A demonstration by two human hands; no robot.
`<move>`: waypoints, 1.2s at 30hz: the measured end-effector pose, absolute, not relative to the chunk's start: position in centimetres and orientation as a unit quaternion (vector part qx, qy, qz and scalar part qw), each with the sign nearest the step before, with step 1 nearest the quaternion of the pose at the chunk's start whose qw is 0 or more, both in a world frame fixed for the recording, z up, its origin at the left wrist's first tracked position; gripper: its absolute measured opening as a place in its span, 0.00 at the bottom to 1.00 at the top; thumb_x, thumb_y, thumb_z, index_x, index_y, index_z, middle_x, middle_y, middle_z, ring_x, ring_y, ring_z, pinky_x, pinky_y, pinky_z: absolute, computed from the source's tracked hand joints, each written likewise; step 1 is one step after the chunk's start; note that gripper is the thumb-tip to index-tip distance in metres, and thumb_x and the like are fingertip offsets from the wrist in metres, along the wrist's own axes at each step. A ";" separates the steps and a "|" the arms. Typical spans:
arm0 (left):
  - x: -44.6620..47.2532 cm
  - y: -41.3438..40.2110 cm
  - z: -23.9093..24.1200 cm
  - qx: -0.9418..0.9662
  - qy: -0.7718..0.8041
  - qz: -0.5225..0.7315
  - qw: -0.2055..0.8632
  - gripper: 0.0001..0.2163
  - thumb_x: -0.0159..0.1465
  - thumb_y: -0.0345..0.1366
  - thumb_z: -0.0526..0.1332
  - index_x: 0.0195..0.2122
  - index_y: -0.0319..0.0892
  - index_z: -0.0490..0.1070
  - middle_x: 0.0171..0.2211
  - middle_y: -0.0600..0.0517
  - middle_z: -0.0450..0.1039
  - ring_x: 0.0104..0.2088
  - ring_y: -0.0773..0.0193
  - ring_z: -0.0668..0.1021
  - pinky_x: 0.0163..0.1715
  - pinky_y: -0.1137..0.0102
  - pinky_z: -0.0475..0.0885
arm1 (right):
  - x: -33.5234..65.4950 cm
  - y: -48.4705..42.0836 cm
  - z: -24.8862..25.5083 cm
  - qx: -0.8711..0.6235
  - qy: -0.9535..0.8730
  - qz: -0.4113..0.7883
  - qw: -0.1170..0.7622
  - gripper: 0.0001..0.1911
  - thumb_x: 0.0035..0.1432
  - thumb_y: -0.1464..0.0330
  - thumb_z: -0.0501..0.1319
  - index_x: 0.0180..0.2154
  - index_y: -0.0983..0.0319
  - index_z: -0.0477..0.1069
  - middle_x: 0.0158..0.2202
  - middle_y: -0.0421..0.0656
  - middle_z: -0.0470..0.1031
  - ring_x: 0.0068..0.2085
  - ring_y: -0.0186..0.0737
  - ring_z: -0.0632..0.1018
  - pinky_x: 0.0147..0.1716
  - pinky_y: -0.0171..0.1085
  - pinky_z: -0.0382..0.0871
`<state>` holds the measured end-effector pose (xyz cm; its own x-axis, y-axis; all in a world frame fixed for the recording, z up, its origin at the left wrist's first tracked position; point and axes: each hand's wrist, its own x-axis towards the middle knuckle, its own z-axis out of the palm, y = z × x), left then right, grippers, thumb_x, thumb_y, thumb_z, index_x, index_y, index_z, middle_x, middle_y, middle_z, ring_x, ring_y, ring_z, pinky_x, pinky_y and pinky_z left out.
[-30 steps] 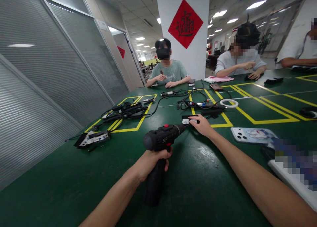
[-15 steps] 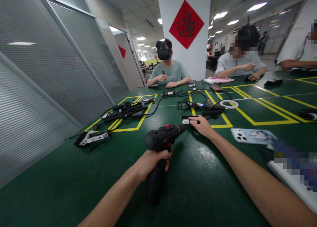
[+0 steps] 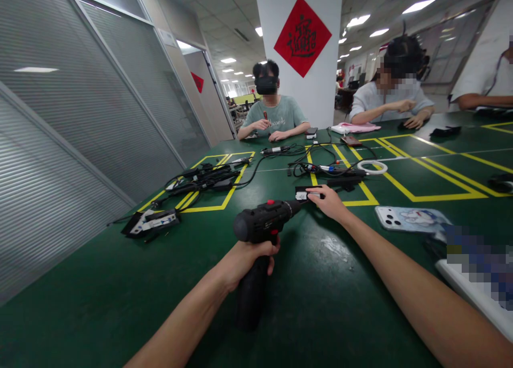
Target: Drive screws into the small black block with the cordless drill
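Observation:
My left hand (image 3: 254, 261) is wrapped round the grip of a black cordless drill (image 3: 262, 222) with red buttons. The drill points away to the right, and its tip reaches the near side of a small black-and-white part (image 3: 301, 195). Whether the bit touches the part I cannot tell. Over the right side of that part lies my right hand (image 3: 328, 203), its thumb and fingers closed on the part and covering some of it. The part's exact kind is too small to make out.
Tangled black cables and adapters (image 3: 204, 179) lie at the left, near a black-and-white piece (image 3: 151, 222). Beyond my right hand are more cables (image 3: 316, 168) and a white ring (image 3: 372, 167). A phone (image 3: 412, 218) lies at the right. A person (image 3: 274, 111) sits opposite, another person (image 3: 393, 100) farther right.
Almost nothing differs. The view has shifted very slightly; both hands, the drill and the small part keep the same arrangement.

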<state>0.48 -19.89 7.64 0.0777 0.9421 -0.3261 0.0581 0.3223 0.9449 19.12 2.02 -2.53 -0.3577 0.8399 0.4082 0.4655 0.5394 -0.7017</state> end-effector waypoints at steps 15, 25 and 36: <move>-0.1 -19.7 6.1 0.464 0.552 0.381 0.579 0.10 0.54 0.33 0.57 0.36 0.36 0.68 0.31 0.50 0.67 0.20 0.71 0.70 0.22 0.74 0.61 | 19.0 2.3 -2.8 -0.415 -0.782 0.248 0.394 0.16 0.55 0.61 0.57 0.44 0.57 0.74 0.40 0.44 0.69 0.40 0.39 0.72 0.41 0.35 0.63; -0.2 -19.7 6.2 0.475 0.545 0.374 0.581 0.09 0.54 0.32 0.56 0.36 0.36 0.68 0.32 0.50 0.67 0.21 0.70 0.70 0.23 0.73 0.61 | 19.1 2.1 -2.6 -0.412 -0.781 0.247 0.399 0.16 0.55 0.62 0.57 0.44 0.57 0.74 0.40 0.44 0.69 0.38 0.38 0.73 0.40 0.35 0.63; -0.2 -19.8 6.2 0.478 0.549 0.374 0.575 0.08 0.54 0.32 0.56 0.35 0.36 0.68 0.31 0.51 0.66 0.21 0.70 0.70 0.24 0.73 0.62 | 19.1 2.1 -2.7 -0.410 -0.777 0.250 0.406 0.16 0.55 0.61 0.57 0.44 0.56 0.74 0.40 0.44 0.69 0.38 0.37 0.73 0.40 0.35 0.63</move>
<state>-0.17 -19.81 6.22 0.1183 0.9548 -0.2728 0.0946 0.2626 0.9602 19.08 2.10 -2.74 -0.3332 0.8409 0.4265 0.4353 0.5384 -0.7215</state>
